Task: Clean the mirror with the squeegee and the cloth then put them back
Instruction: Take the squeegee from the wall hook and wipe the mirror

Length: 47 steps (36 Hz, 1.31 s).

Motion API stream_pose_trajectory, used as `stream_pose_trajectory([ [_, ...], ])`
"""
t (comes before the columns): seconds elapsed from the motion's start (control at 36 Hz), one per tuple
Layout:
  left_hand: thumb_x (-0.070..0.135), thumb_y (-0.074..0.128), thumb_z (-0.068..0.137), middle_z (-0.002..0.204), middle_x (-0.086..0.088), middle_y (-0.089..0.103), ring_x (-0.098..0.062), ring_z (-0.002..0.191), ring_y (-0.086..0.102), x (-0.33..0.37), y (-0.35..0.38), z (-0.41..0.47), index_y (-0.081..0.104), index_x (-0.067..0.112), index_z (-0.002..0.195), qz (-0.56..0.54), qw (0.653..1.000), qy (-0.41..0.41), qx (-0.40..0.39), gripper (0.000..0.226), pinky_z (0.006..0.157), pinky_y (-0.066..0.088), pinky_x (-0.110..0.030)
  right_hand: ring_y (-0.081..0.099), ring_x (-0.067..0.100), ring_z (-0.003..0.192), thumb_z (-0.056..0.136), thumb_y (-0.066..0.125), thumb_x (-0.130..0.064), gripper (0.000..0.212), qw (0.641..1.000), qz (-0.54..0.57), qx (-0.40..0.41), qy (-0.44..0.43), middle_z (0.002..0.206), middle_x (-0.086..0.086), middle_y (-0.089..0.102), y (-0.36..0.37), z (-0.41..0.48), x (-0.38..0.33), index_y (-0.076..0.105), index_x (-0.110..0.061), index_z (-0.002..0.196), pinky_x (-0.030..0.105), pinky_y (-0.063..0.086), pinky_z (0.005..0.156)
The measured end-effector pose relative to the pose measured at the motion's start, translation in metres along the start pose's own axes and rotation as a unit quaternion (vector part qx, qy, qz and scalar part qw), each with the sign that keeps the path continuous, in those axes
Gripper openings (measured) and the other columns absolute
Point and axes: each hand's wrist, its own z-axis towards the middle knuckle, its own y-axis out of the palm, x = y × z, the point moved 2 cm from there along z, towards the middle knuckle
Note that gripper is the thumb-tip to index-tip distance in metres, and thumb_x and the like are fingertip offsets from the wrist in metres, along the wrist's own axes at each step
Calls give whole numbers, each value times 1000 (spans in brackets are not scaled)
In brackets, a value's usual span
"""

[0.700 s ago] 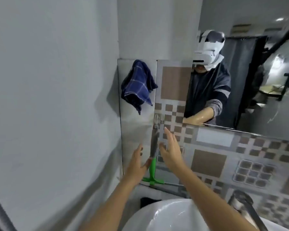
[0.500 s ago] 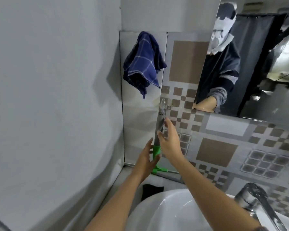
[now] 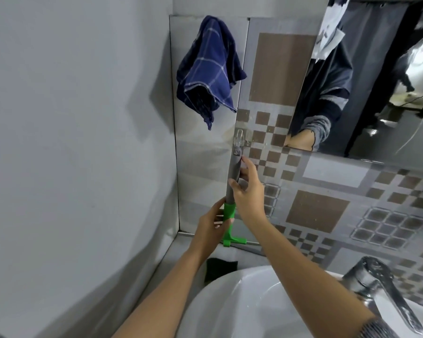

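I judge we are at an end of the job, fetching or returning: the grey-handled, green-necked squeegee [image 3: 234,181] hangs on the clear wall hook [image 3: 239,140], left hand [image 3: 213,228] gripping its green neck, right hand [image 3: 249,191] curled on the handle. Blue checked cloth [image 3: 210,69] hangs at eleven o'clock; white basin [image 3: 230,301] looks empty.

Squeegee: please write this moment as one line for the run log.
squeegee: hanging on wall hook | left hand: on green neck | right hand: on grey handle | cloth: hanging
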Motion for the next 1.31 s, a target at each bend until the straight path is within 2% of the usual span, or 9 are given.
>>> stream_pose_trajectory([
  [0.14,17,56,90,107,8,61,-9,97,60,17,-2,-11,39,36,133,-1,999,31,17,50,79,54,-22,56,11,104,90,52,3,57,999,38,28,-21,130,6,53,-7,-11,-14,36,-23,137,17,51,81],
  [0.25,17,55,91,104,11,61,-6,96,60,42,-2,-21,39,40,131,6,997,71,33,48,77,52,-20,55,13,104,88,52,6,56,992,87,66,-57,121,9,57,-20,-18,-38,38,-21,135,7,51,70],
  [0.39,10,56,90,92,6,63,-4,85,61,78,3,-34,41,30,129,37,987,152,39,46,75,48,-14,57,12,101,87,55,5,56,981,129,103,-102,112,3,59,-52,-27,-82,38,-20,134,14,54,75],
  [0.53,10,51,92,103,1,58,-5,91,58,118,10,-34,39,31,129,80,976,203,-6,44,81,51,-20,59,13,103,83,64,1,61,979,90,118,-139,107,-4,59,-98,-33,-115,36,-18,133,26,53,86],
  [0.69,19,45,96,114,-2,49,-14,101,50,155,14,-27,32,29,140,173,958,225,-40,47,92,45,-33,51,3,104,69,78,-1,74,976,31,157,-150,113,-12,48,-172,-36,-135,38,-19,129,2,45,79],
  [0.81,10,46,93,105,-4,49,-19,90,49,177,17,-22,27,29,141,260,921,287,-51,55,84,47,-35,51,13,109,62,85,-22,67,975,-115,143,-123,115,-5,47,-213,-31,-128,52,-16,120,31,49,96],
  [0.97,6,49,91,97,-1,52,-19,84,49,213,22,-7,27,30,139,333,871,359,-37,58,75,43,-33,54,17,87,72,75,-41,44,915,-352,95,-169,100,0,57,-257,-41,-133,63,-14,105,30,47,76],
  [1.08,5,54,89,102,-6,60,-22,93,51,242,31,1,42,21,135,365,822,436,-36,51,83,40,-33,58,24,90,83,65,-34,33,844,-490,40,-213,100,5,65,-269,-43,-141,63,-14,110,32,44,80],
  [1.31,6,63,83,106,-8,66,-22,95,57,293,56,15,52,12,127,340,767,541,-48,46,88,39,-28,59,23,97,88,58,-21,39,836,-500,29,-225,114,0,61,-263,-48,-158,52,-19,126,35,47,80],
])
